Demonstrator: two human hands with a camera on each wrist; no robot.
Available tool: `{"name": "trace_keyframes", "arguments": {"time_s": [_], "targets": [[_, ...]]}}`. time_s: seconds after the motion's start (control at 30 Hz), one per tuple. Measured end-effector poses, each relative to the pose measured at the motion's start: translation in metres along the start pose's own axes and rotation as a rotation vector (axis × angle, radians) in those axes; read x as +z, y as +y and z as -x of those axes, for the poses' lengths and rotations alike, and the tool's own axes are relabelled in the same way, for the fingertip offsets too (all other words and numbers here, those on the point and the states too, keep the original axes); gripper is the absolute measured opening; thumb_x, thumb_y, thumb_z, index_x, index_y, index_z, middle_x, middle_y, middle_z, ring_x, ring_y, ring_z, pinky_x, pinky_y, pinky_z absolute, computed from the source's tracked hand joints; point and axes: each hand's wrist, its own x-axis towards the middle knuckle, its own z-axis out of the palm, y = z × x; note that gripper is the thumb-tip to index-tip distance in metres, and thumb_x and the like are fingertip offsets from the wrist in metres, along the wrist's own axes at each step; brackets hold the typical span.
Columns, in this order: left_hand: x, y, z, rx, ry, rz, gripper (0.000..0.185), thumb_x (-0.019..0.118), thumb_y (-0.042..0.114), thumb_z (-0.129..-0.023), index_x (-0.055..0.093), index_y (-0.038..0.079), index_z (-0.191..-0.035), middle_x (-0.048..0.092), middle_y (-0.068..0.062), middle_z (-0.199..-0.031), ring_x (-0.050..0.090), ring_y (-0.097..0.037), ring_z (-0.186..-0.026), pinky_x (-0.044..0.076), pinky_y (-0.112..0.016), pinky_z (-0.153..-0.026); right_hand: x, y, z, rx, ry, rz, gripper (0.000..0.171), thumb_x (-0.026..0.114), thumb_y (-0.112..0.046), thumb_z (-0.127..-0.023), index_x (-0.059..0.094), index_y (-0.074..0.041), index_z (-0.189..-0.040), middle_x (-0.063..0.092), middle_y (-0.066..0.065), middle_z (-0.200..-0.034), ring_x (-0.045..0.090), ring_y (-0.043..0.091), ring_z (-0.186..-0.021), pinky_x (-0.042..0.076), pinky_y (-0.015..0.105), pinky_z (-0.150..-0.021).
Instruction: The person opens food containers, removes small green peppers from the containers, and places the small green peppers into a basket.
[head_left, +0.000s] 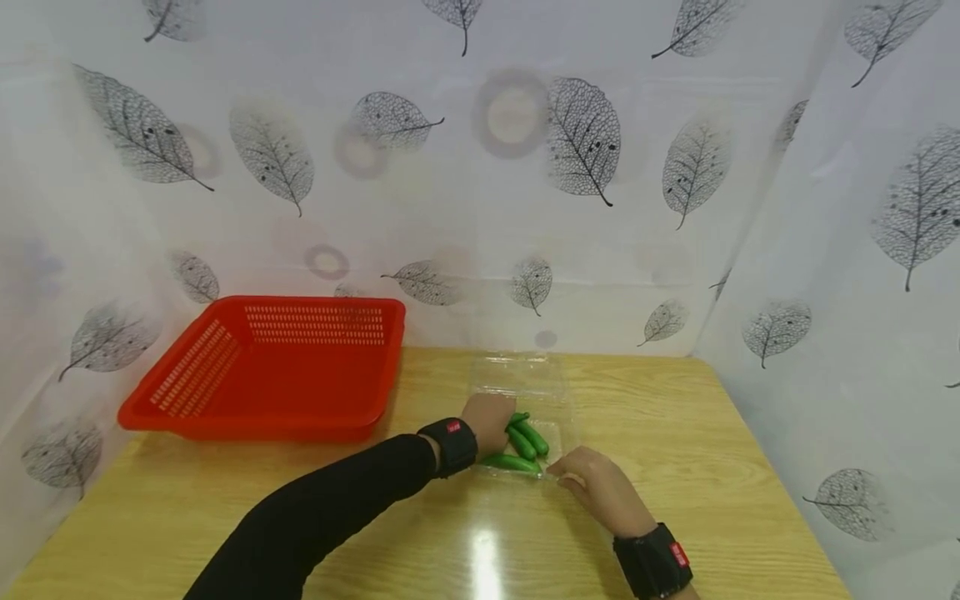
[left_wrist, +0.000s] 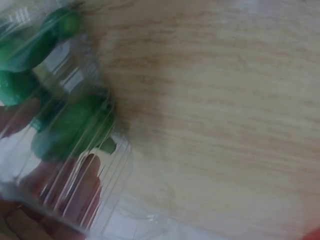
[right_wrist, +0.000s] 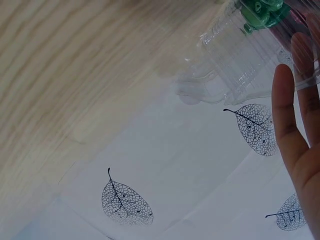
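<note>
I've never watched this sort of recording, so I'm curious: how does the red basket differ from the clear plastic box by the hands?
The red basket is opaque and perforated; the clear box is see-through. The red basket looks larger and seems to hold nothing; the clear box holds green peppers. No hand touches the red basket; the left hand and right hand are both at the clear box. Both rest on the wooden table.
</note>
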Motion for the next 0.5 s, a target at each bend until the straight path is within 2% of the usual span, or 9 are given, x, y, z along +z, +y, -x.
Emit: {"name": "trace_keyframes", "arguments": {"time_s": [0.13,0.5], "targets": [[0.0021,0.0018,0.0025,-0.004,0.039,0.001,0.014,0.066,0.008,-0.073,0.054,0.015,-0.075,0.06,0.003,-0.073,0.052,-0.01,-0.063,0.042,-0.027,-0.057,0.0007,-0.0004,0.0018,-0.006,0.012,-0.002,0.022,0.075,-0.002,-0.072,0.073,-0.014,-0.09,0.07,-0.004,-0.088,0.065,0.011,-0.083,0.053,0.025,-0.074],[0.0036,0.0029,-0.0014,-0.07,0.059,0.098,0.007,0.063,0.005,-0.075,0.061,0.012,-0.073,0.063,0.001,-0.074,0.058,-0.012,-0.067,0.045,-0.028,-0.059,0.0018,0.0011,0.0014,0.005,0.021,0.001,0.024,0.076,-0.002,-0.07,0.073,-0.016,-0.09,0.069,-0.005,-0.087,0.065,0.011,-0.083,0.053,0.025,-0.073]]}}
